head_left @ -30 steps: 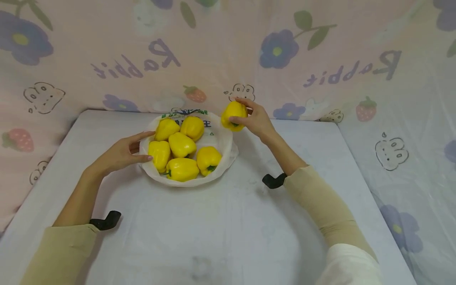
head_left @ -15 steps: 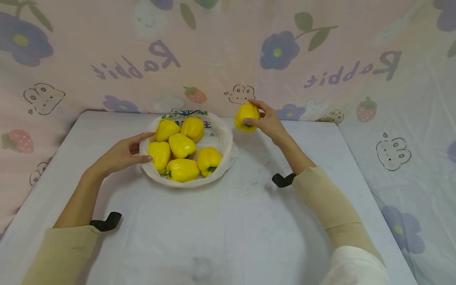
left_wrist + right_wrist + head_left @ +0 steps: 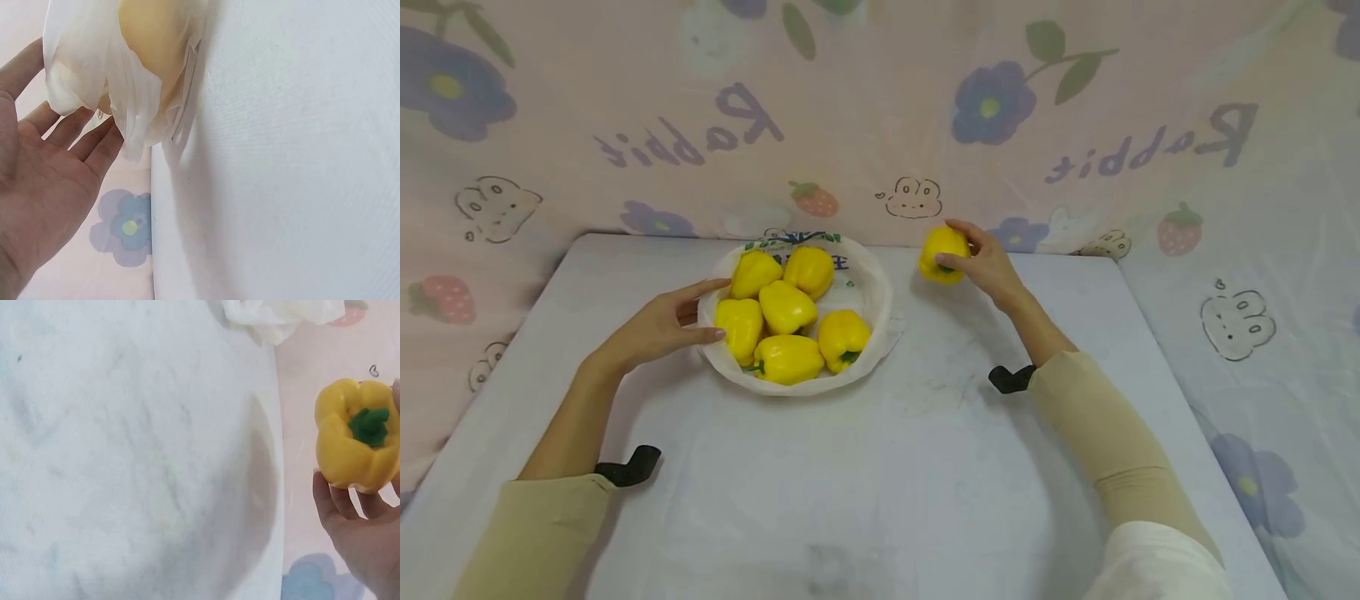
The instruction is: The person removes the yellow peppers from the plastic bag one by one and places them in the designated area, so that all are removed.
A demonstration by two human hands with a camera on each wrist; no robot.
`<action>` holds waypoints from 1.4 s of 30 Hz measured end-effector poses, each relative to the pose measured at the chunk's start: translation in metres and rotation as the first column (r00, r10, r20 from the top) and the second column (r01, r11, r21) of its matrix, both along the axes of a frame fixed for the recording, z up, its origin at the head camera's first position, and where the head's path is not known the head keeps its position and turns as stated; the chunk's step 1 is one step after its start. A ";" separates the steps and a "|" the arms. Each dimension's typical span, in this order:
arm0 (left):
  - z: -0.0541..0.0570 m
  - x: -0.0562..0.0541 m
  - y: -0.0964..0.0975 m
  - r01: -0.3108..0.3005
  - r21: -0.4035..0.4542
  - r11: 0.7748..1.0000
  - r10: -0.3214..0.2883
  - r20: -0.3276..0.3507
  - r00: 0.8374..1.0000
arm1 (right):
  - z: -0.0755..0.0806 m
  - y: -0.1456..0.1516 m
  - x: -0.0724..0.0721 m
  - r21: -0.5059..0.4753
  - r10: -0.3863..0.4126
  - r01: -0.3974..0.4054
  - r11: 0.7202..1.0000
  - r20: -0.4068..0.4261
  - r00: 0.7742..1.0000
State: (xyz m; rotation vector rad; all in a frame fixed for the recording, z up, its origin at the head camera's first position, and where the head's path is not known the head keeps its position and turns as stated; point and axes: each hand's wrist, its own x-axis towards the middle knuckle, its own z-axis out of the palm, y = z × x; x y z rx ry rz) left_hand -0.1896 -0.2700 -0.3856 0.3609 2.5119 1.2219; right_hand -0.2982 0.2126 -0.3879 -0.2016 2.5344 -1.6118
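A white plastic bag with its mouth spread wide stands at the back left of the table in the head view. Several yellow bell peppers lie inside it. My left hand holds the bag's left rim, thumb and forefinger over the edge; the left wrist view shows other fingers against the outside of the plastic. To the right of the bag, my right hand grips one yellow bell pepper above the table. Its green stem faces the right wrist camera.
The white table has faint smudges near its middle. Behind it and along the sides hangs a printed curtain. A black curved piece sticks out at each wrist, the left one and the right one.
My right hand has carried the held bell pepper to the right, away from the bag's rim, and slightly lower in view. The left hand and the bag stay in place.
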 end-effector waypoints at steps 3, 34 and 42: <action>0.000 -0.002 0.001 0.006 -0.002 1.000 -0.006 0.004 1.000 | -0.004 0.004 -0.002 0.009 -0.004 0.004 1.000 0.018 1.000; 0.000 -0.005 -0.001 -0.001 -0.076 0.997 0.003 0.027 1.000 | -0.006 -0.008 0.009 0.016 0.026 -0.029 0.999 0.155 0.988; 0.000 -0.008 0.002 -0.010 -0.056 0.998 0.011 0.019 1.000 | -0.008 -0.007 0.008 0.007 0.020 -0.021 1.000 0.158 0.987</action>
